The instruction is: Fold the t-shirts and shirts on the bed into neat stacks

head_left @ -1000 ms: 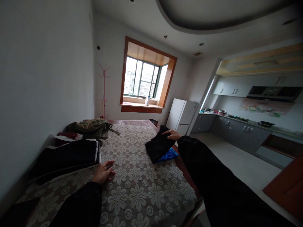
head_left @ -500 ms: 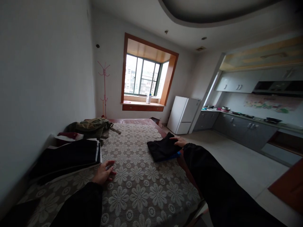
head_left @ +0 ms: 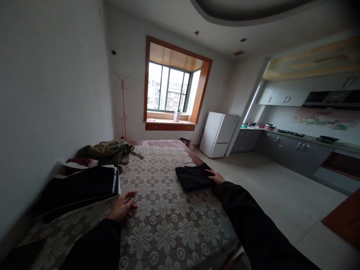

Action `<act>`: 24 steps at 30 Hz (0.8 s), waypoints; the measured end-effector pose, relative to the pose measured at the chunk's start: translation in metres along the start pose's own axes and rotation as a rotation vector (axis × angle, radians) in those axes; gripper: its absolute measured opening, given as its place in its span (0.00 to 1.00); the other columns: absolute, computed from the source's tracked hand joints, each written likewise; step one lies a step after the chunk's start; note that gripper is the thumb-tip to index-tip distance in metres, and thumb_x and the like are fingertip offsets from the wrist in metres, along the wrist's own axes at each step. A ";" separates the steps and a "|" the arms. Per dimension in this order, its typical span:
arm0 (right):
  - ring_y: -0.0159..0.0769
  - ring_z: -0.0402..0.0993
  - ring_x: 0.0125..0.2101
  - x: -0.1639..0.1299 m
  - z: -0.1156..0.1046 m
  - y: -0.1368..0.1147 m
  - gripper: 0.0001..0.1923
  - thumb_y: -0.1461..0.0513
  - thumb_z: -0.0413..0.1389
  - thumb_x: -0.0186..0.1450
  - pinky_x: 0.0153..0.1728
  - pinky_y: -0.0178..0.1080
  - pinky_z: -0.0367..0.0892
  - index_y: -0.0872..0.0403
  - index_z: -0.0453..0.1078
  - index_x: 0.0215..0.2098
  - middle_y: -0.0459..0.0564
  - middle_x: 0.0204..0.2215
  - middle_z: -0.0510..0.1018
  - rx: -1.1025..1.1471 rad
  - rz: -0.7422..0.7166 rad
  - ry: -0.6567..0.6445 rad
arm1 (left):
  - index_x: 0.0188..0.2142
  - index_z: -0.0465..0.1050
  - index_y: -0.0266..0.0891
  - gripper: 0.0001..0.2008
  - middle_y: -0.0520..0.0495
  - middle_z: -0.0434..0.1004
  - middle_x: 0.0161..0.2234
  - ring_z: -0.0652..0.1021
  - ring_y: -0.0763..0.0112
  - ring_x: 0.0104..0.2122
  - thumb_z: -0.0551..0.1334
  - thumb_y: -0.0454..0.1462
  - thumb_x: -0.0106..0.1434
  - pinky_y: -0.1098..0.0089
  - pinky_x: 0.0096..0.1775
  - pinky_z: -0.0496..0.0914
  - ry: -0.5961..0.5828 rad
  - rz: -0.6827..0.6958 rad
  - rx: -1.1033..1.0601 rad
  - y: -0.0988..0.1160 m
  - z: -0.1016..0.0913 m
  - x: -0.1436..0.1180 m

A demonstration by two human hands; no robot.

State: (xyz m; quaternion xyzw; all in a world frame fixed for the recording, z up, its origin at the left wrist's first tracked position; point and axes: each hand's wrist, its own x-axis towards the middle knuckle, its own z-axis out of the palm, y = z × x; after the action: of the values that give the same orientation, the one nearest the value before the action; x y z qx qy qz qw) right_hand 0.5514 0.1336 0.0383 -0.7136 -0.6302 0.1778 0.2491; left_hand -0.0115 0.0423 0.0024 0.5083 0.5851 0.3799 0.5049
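A folded black garment (head_left: pixel 194 177) lies flat near the right edge of the flower-patterned tablecloth (head_left: pixel 165 232). My right hand (head_left: pixel 216 177) rests on the garment's right side, its fingers stretched out over the top and the thumb side hard to make out. My left hand (head_left: pixel 123 206) is on or just over the tablecloth, fingers apart and loosely bent, with nothing in them. Just left of that hand is a stack of dark and white folded fabric (head_left: pixel 84 187).
Behind the stack, an olive-green backpack (head_left: pixel 107 149) lies against the wall beside a dark red item (head_left: pixel 81 162). A pink coat stand (head_left: pixel 123 101) rises beyond the table. To the right are a white fridge (head_left: pixel 219 133) and grey kitchen cabinets (head_left: pixel 284 146).
The raised far corner of the black garment has come down flat, and the blue patch under its right side no longer shows. My right hand has lowered slightly; my left barely moved.
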 end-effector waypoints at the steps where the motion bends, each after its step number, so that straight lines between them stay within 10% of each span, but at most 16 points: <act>1: 0.47 0.79 0.50 -0.001 0.001 -0.001 0.34 0.68 0.59 0.55 0.55 0.47 0.72 0.51 0.74 0.61 0.55 0.55 0.80 -0.028 0.000 0.021 | 0.53 0.70 0.40 0.20 0.32 0.70 0.64 0.86 0.62 0.36 0.63 0.42 0.62 0.73 0.23 0.74 0.002 0.001 0.004 0.000 0.000 0.000; 7: 0.50 0.57 0.69 0.015 0.013 -0.041 0.28 0.62 0.55 0.64 0.69 0.51 0.50 0.47 0.72 0.63 0.53 0.70 0.63 -0.212 -0.068 0.086 | 0.53 0.71 0.41 0.21 0.33 0.72 0.63 0.86 0.61 0.36 0.64 0.44 0.62 0.72 0.24 0.75 0.012 0.010 0.006 -0.001 0.001 0.001; 14: 0.47 0.49 0.72 0.023 0.094 -0.109 0.30 0.49 0.43 0.74 0.69 0.57 0.46 0.41 0.56 0.72 0.47 0.73 0.56 -0.327 -0.197 -0.080 | 0.52 0.71 0.41 0.19 0.34 0.75 0.60 0.85 0.63 0.35 0.63 0.43 0.62 0.73 0.24 0.75 0.031 0.015 0.026 0.002 0.002 -0.003; 24: 0.53 0.29 0.74 0.018 0.137 -0.106 0.36 0.43 0.36 0.73 0.68 0.68 0.33 0.40 0.39 0.76 0.44 0.77 0.39 -0.458 -0.171 -0.171 | 0.50 0.75 0.42 0.17 0.40 0.85 0.43 0.85 0.62 0.33 0.62 0.42 0.62 0.72 0.22 0.75 0.070 0.085 0.129 0.005 0.007 -0.009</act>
State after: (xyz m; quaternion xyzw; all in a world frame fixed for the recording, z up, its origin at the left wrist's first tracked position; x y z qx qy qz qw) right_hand 0.3904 0.1777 -0.0108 -0.6777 -0.7310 0.0685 0.0411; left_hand -0.0042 0.0342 0.0072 0.5506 0.6034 0.3803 0.4337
